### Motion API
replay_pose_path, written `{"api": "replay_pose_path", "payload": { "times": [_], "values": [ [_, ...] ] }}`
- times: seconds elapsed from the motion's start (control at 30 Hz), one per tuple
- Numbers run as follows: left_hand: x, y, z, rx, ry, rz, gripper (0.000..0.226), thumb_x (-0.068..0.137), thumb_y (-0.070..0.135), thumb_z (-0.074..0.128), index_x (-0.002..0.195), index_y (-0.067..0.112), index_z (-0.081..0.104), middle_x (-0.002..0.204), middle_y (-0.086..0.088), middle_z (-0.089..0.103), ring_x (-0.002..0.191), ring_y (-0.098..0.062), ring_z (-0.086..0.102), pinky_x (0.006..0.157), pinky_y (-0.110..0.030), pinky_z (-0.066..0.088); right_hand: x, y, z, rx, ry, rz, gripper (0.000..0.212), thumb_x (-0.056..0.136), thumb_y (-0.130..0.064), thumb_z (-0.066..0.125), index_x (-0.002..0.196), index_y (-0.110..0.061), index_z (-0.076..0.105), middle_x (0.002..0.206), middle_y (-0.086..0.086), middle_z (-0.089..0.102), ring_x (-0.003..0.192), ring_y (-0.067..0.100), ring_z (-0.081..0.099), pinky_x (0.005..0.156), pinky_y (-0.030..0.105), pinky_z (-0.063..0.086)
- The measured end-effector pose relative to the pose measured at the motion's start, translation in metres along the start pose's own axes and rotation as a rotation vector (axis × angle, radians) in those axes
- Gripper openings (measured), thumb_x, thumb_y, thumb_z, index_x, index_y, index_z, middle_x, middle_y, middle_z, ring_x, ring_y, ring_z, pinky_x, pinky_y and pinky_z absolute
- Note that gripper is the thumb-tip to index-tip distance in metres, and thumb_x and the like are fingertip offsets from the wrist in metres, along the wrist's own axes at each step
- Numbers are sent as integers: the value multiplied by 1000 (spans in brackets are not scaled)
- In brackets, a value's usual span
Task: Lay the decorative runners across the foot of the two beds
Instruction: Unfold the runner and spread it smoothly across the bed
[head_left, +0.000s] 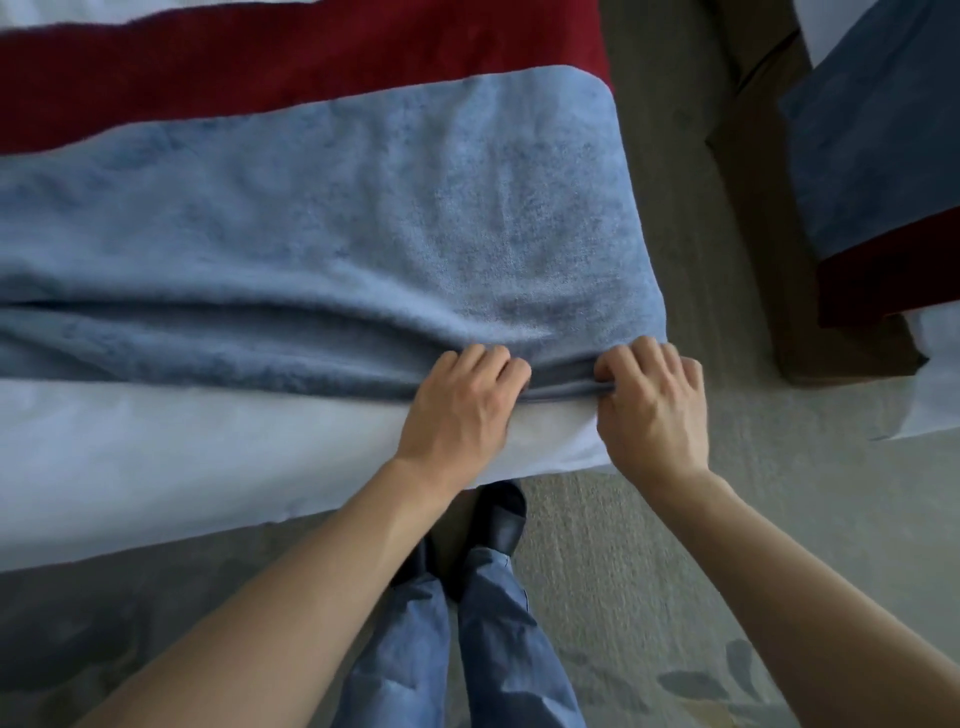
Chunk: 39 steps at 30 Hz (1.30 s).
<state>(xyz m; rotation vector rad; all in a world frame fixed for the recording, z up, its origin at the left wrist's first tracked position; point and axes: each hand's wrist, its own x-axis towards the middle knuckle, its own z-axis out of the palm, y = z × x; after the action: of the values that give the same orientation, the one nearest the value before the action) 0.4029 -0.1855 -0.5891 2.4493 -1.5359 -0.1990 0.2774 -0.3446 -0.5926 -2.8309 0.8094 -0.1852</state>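
A fluffy blue runner (363, 218) lies across the near bed, over its white sheet (182, 457). Behind it lies a dark red runner (260, 62). My left hand (460, 410) and my right hand (652, 410) both grip the bunched near edge of the blue runner, close to the bed's right corner. The edge is gathered into folds between my two hands. A second bed at the far right carries another blue runner (883, 140) and another red runner (893, 275).
A brown wooden piece (769, 218) stands between the two beds. Grey carpet (675, 545) with a leaf pattern covers the floor. My legs in blue trousers and dark shoes (498, 519) stand against the bed's edge.
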Motion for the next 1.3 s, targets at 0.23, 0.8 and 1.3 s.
{"api": "replay_pose_path", "payload": {
  "times": [0.23,0.8,1.3],
  "values": [
    [-37,-85,-33,116,-3,-133,24,72,-1,55,88,17,57,84,-4,53,80,-30,50,68,-40,36,19,-111,20,77,-51,-325,12,77,-4,61,83,-14,58,80,6,52,75,31,49,71,41,38],
    [-177,-320,-116,224,113,-257,12,81,4,58,80,14,52,79,-8,53,77,-32,52,67,-42,38,56,-433,79,96,-29,-458,13,76,-3,60,86,-11,59,78,7,55,71,32,51,68,40,36],
    [-205,-396,-134,129,102,-275,9,78,13,65,84,17,59,79,-4,58,81,-31,55,74,-40,33,64,-480,89,29,-11,-443,8,77,-3,63,74,-10,60,77,8,56,70,31,51,67,41,37]
  ]
}}
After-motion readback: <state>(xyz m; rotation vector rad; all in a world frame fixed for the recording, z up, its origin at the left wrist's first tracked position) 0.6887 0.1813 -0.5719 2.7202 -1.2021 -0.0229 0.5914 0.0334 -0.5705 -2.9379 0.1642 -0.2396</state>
